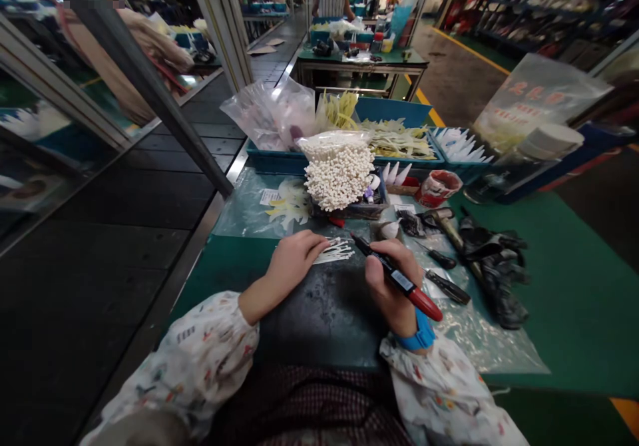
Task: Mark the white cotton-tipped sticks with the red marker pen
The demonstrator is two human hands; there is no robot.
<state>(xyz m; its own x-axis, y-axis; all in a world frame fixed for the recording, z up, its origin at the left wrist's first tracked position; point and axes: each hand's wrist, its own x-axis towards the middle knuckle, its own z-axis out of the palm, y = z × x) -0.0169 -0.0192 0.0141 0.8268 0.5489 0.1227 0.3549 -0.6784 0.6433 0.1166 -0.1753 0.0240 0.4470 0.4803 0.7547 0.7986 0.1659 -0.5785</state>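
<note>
My right hand point(397, 283) grips a black marker pen point(392, 271) with a red cap on its rear end, its tip pointing up and left. Thin white stems with small knobbed ends point(337, 251) lie in a flat bunch on the dark work mat point(319, 313). The fingers of my left hand point(294, 259), held together, press on the left part of that bunch and hide it. The marker's tip is just right of the knobbed ends, apparently above them. Behind stands a big bagged bundle of similar white stems point(339, 176), ends facing me.
Blue bins point(279, 160) with yellow-green leaf pieces point(399, 138) line the back. To the right are a red-stained cup point(438, 188), a clear jar point(492, 176), a screwdriver point(442, 257), a knife point(448, 287) and crumpled black material point(494, 259). A metal post point(164, 93) and conveyor point(100, 286) flank the left.
</note>
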